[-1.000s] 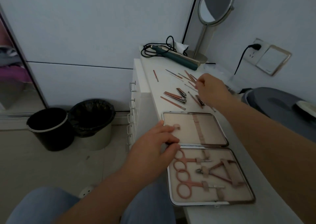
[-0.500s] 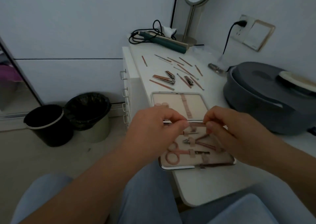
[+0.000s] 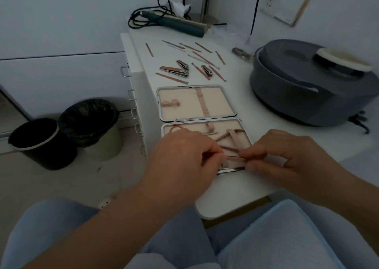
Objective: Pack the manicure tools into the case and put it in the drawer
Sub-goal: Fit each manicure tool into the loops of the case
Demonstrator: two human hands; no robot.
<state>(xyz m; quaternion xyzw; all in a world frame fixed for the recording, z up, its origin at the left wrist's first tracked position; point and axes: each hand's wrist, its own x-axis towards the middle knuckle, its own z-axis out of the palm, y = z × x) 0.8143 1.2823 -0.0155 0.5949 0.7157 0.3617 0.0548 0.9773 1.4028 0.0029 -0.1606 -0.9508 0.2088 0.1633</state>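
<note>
1. Now both hands work over the near half of the open, chrome-rimmed beige manicure case (image 3: 196,88) on the white counter (image 3: 256,108).
2. Left hand (image 3: 182,162) and right hand (image 3: 287,158) each pinch an end of a thin rose-gold tool (image 3: 235,158).
3. Beyond the case lie loose rose-gold tools (image 3: 196,61); right of it, a grey round appliance (image 3: 307,88).

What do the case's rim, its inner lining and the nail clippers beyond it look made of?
Case rim: polished metal, probably, from the bright silver edge. Lining: matte beige, soft-looking, perhaps fabric or faux leather; too dim to tell. Nail clippers: shiny silver metal with glints; the larger pair has a rose-coloured lever.
</note>
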